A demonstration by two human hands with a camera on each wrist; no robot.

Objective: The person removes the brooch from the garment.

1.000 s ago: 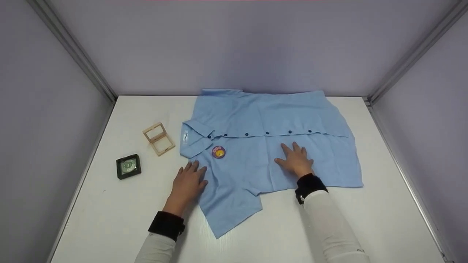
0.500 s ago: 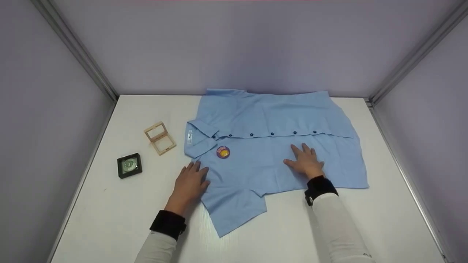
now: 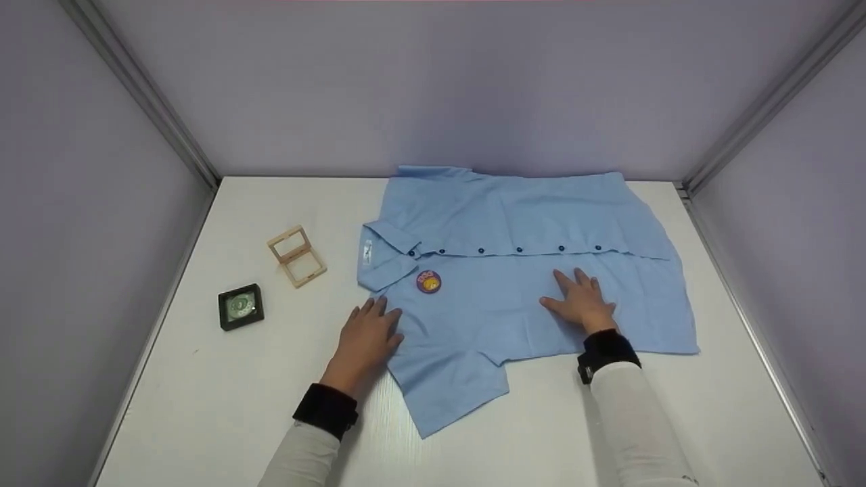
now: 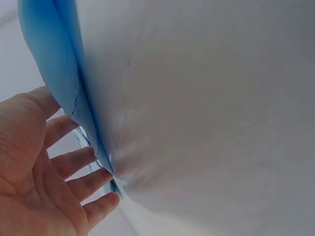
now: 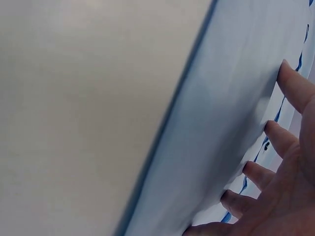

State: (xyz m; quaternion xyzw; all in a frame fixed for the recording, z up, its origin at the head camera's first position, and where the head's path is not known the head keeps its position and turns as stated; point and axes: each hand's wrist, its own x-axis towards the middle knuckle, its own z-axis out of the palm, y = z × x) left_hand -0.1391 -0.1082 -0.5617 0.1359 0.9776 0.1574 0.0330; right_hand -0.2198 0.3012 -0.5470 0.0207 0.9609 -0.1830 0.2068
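A light blue short-sleeved shirt (image 3: 473,304) lies flat across the table, buttoned front up, its collar pointing left. A round purple and yellow pin badge (image 3: 428,281) sits on it just below the collar. With fingers spread, my left hand (image 3: 365,341) touches the shirt's shoulder edge beside the near sleeve. In the left wrist view its fingertips meet the edge of the blue cloth (image 4: 64,64). My right hand (image 3: 582,304) rests on the lower front of the shirt. The right wrist view shows those fingertips pressing on the fabric (image 5: 216,108), fingers extended.
Left of the collar lies an open, hinged light-wood frame (image 3: 298,257). Nearer the table's left edge is a black square case (image 3: 241,307) with a greenish round piece inside. Walls border the white table (image 3: 183,406) at the back and both sides.
The shirt has slid to the right along with the badge, and both hands have travelled right with it. The wooden frame and black case stay where they were.
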